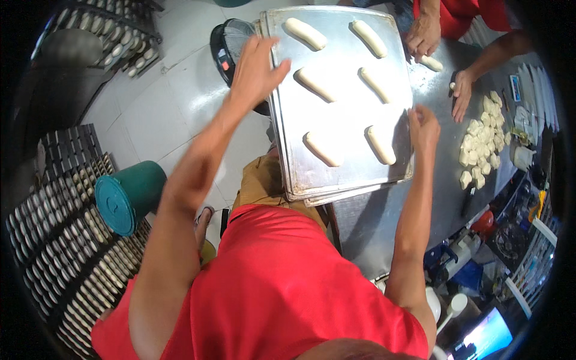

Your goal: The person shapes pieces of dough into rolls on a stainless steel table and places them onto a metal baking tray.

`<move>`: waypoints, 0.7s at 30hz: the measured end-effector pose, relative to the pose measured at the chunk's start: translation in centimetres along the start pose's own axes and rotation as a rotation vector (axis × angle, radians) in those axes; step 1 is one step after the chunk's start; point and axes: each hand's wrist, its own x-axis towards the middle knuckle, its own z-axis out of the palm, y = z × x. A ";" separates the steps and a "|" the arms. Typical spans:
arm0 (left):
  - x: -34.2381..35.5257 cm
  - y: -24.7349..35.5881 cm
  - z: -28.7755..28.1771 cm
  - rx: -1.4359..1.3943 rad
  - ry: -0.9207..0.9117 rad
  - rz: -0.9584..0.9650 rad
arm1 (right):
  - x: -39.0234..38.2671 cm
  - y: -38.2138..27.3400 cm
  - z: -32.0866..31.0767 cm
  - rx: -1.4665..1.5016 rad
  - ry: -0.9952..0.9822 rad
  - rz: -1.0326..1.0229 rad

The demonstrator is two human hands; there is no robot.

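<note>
A metal baking tray (354, 123) lies on top of a stack of trays, with several pale rolled dough pieces (380, 144) spaced apart in two columns on it. At its left rim is my left hand (255, 72), thumb and fingers apart, the thumb reaching over the edge; it holds nothing. My right hand (423, 125) is at the tray's right edge, its fingers curled closed against the rim. Part of those fingers is hidden, and no dough piece shows in them.
Another person's hands (424, 36) handle dough on the metal table (372, 225), beside a pile of cut dough pieces (483, 135). Racks of dough rolls (78, 234) and a green lidded bin (129, 198) stand at left. A black fan (225, 54) is behind the trays.
</note>
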 end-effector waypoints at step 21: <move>-19.4 7.9 5.0 -0.544 0.300 -0.721 | 9.3 13.9 5.8 0.400 -0.390 -0.171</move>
